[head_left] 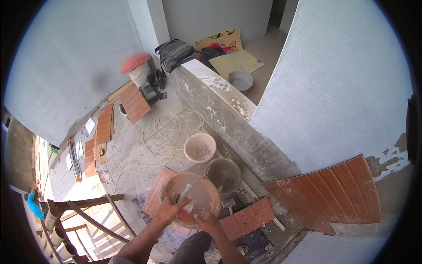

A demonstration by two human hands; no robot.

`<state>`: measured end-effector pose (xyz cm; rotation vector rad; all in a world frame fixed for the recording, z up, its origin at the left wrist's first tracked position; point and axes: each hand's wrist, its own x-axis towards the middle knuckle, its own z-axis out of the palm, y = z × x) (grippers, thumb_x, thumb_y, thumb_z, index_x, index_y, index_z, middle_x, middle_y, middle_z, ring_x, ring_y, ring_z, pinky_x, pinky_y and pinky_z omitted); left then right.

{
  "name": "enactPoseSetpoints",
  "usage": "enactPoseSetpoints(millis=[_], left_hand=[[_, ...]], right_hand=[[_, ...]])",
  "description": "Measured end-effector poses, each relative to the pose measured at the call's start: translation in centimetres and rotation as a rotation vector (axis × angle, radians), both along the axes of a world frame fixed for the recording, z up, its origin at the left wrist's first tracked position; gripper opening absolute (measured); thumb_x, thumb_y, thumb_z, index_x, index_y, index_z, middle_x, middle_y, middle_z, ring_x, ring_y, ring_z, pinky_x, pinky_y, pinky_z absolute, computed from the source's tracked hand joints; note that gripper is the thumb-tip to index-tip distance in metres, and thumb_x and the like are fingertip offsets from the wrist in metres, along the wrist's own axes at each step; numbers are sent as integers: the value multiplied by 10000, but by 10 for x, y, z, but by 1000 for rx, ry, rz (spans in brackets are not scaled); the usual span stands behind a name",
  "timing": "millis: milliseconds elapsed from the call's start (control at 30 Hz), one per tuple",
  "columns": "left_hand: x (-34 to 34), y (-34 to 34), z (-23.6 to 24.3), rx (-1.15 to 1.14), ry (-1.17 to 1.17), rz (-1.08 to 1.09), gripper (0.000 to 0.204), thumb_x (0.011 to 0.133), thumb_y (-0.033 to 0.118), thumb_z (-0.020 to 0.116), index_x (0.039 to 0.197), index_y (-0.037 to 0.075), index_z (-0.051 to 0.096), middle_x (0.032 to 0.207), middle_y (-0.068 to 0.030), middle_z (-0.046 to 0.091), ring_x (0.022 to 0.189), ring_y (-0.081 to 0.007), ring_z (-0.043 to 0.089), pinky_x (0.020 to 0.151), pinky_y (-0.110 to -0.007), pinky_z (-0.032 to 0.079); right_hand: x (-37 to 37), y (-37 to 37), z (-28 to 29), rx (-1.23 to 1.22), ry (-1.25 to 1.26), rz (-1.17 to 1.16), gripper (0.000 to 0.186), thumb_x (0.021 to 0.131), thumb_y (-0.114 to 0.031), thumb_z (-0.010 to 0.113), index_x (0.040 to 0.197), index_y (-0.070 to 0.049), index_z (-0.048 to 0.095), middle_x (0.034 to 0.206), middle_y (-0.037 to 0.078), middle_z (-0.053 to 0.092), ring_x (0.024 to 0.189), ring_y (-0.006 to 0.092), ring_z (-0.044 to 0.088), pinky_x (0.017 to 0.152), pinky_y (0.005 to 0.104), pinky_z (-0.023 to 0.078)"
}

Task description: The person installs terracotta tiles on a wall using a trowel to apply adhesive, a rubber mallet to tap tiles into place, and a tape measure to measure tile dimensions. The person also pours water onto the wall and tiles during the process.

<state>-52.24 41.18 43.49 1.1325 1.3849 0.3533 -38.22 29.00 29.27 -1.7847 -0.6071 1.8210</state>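
In front of me is a wide reddish basin [214, 190] with wet, pinkish-grey contents. My left hand [169, 211] reaches over its near left side, closed around a small tool with a pale handle [186, 190]; the tool's working end is hard to make out. At the near rim is my right hand [209, 223], its fingers curled on the basin's edge. Just beyond the basin stand a dark bucket [223, 176] and a cream tub [200, 148] with broken bits inside. Reddish-brown tiles [247, 218] lie on both sides of the basin, near a small flat-headed tool [229, 205].
A wooden ladder-like frame [90, 202] stands at the left. Pale hose [165, 127] coils across the floor. Wood-patterned tiles [103, 123] lie farther left. A low wall [220, 114] runs along the right, with a backpack [176, 53] on it. Brown panelling [329, 193] covers the lower right wall.
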Motion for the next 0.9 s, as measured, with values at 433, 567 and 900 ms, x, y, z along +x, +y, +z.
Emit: enactPoseSetpoints(millis=[433, 567, 900], left_hand=[[125, -165, 153, -241, -275, -841, 977, 840, 757, 493, 1271, -119, 533, 1065, -274, 666, 1063, -362, 644, 971, -409, 447], [152, -193, 161, -131, -140, -981, 886, 867, 690, 534, 1259, -105, 541, 1057, -233, 671, 1010, -320, 658, 898, -405, 482], [192, -236, 185, -455, -449, -810, 364, 918, 453, 640, 993, 98, 625, 790, 26, 504, 674, -83, 464, 606, -250, 394]], right_hand=[[92, -112, 133, 314, -629, -282, 470, 843, -343, 649, 1147, 9, 576, 962, 167, 666, 913, 318, 636, 796, 403, 505], [106, -152, 191, 362, -739, -393, 422, 827, -322, 651, 1106, -11, 593, 966, 165, 663, 964, 328, 614, 835, 419, 479], [117, -253, 225, 373, -1166, -554, 304, 789, -272, 657, 1005, -59, 636, 976, 159, 656, 1091, 355, 560, 935, 461, 415]])
